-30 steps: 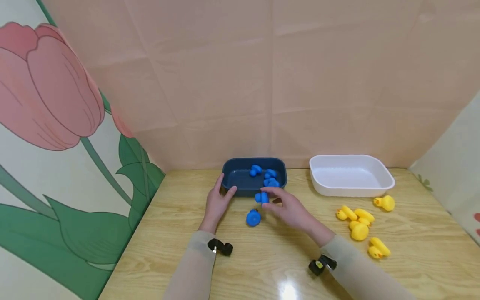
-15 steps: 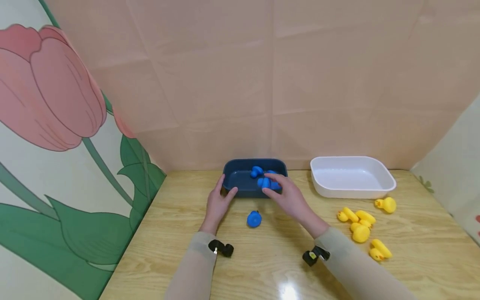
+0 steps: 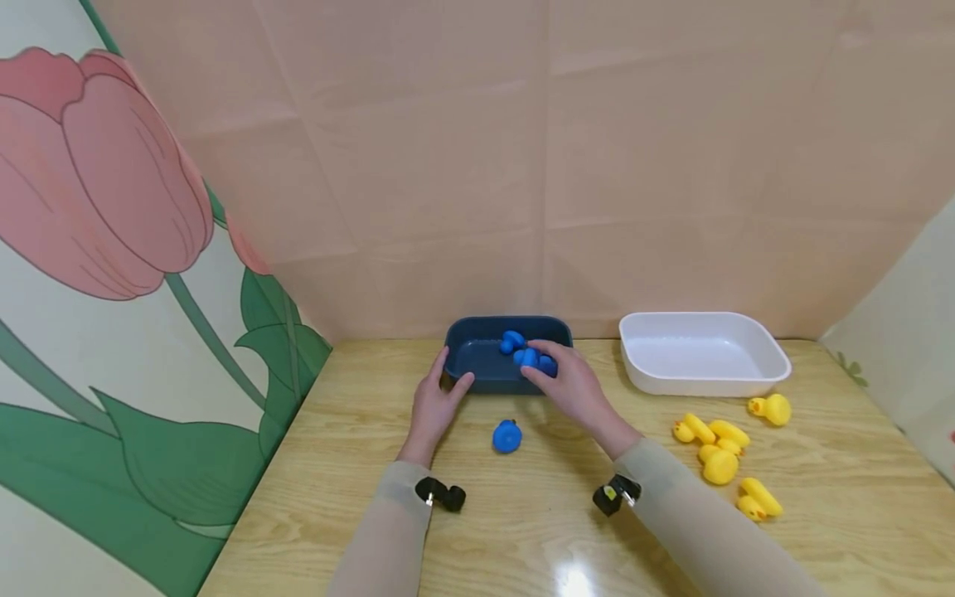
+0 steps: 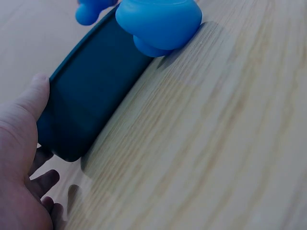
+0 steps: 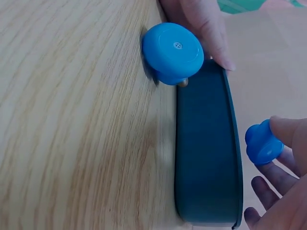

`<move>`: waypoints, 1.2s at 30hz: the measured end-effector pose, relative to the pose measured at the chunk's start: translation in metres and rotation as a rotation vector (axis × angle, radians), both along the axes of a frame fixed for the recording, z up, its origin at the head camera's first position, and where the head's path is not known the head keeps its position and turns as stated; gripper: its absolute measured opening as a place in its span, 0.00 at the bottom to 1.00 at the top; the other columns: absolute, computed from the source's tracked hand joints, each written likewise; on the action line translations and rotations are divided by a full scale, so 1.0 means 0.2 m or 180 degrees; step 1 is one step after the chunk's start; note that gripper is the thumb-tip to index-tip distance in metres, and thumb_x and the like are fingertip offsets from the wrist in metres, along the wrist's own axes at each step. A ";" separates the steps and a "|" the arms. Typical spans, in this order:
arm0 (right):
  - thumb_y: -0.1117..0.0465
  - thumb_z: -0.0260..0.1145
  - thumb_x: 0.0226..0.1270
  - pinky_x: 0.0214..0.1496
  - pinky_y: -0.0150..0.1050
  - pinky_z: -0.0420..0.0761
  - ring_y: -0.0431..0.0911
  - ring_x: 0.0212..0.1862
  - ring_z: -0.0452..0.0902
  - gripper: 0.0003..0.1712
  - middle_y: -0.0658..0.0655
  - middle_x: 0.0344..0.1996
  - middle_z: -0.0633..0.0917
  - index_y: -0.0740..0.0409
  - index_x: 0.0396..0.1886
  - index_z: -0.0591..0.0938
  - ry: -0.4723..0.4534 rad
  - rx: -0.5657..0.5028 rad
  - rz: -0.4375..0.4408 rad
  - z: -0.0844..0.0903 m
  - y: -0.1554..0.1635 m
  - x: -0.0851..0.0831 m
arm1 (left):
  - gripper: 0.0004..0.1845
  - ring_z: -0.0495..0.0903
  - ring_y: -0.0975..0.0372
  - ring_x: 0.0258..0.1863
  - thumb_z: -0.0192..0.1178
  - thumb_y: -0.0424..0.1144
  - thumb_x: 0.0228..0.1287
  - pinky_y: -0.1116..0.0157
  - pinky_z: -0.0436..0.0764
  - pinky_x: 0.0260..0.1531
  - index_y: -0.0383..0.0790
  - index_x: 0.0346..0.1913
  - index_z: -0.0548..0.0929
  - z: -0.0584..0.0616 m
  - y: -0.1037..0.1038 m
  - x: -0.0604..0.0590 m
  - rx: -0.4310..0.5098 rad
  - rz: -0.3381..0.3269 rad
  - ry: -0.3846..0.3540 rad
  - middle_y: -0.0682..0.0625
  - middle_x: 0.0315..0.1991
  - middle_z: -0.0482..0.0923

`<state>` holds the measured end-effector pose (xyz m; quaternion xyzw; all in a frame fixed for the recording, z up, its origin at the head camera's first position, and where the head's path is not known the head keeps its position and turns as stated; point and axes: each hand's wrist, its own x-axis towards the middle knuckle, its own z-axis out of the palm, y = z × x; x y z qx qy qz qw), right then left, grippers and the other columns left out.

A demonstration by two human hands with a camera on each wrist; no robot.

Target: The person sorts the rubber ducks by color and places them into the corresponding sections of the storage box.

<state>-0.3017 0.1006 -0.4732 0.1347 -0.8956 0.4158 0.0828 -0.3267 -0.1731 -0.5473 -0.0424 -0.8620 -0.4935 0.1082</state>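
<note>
My right hand (image 3: 573, 382) pinches a blue rubber duck (image 5: 262, 142) between thumb and fingers, over the right part of the dark blue tray (image 3: 477, 385). Inside the tray lie other blue ducks, one of them (image 3: 511, 342) toward the back; my right hand partly hides the rest. At the tray's front left corner rests my left hand (image 3: 436, 406), its thumb on the front wall and its fingers extended along the left end. Another blue duck (image 3: 507, 436) lies on the table in front of the tray, its round base facing me.
A white tray (image 3: 705, 387) stands on the wooden table (image 3: 522, 531), right of the dark one. Several yellow rubber ducks (image 3: 719, 466) lie in front of it. A pinkish cloth (image 3: 477, 166) hangs behind both trays.
My right hand has carried the blue duck from in front of the tray up over its rim, away from me. The left hand keeps its place at the corner.
</note>
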 end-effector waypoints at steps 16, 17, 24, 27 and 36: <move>0.54 0.73 0.82 0.81 0.68 0.65 0.66 0.80 0.67 0.32 0.65 0.75 0.80 0.57 0.80 0.78 0.0014 0.0074 0.0093 -0.03 0.00 -0.02 | 0.45 0.65 0.46 0.83 0.69 0.60 0.78 0.46 0.64 0.82 0.51 0.89 0.63 0.00 0.00 0.00 -0.0011 0.0007 0.0022 0.42 0.84 0.66; 0.54 0.73 0.82 0.81 0.68 0.65 0.66 0.80 0.67 0.32 0.65 0.75 0.80 0.56 0.80 0.78 0.0019 0.0070 0.0091 -0.03 0.00 -0.02 | 0.45 0.65 0.46 0.83 0.68 0.60 0.78 0.46 0.64 0.82 0.51 0.89 0.63 0.00 0.00 0.00 -0.0012 0.0012 0.0012 0.42 0.84 0.66; 0.55 0.74 0.81 0.81 0.67 0.66 0.66 0.80 0.67 0.32 0.64 0.76 0.79 0.57 0.79 0.79 0.0102 -0.0013 0.0118 -0.02 0.00 0.03 | 0.44 0.65 0.46 0.83 0.69 0.57 0.79 0.44 0.64 0.81 0.51 0.89 0.63 0.00 0.00 0.01 0.0035 0.0017 0.0002 0.42 0.84 0.65; 0.55 0.74 0.80 0.81 0.66 0.67 0.65 0.80 0.68 0.32 0.64 0.76 0.79 0.57 0.79 0.79 0.0148 -0.0028 0.0113 -0.02 0.01 0.06 | 0.43 0.64 0.46 0.83 0.69 0.55 0.79 0.44 0.64 0.81 0.51 0.89 0.63 0.00 0.00 0.01 0.0044 0.0018 0.0006 0.42 0.84 0.65; 0.55 0.76 0.78 0.79 0.67 0.68 0.65 0.79 0.69 0.34 0.63 0.75 0.79 0.55 0.79 0.79 0.0126 -0.0127 0.0178 -0.02 0.00 0.17 | 0.43 0.64 0.46 0.83 0.69 0.55 0.79 0.45 0.63 0.82 0.53 0.89 0.63 0.00 0.00 0.00 0.0058 0.0023 0.0000 0.43 0.85 0.65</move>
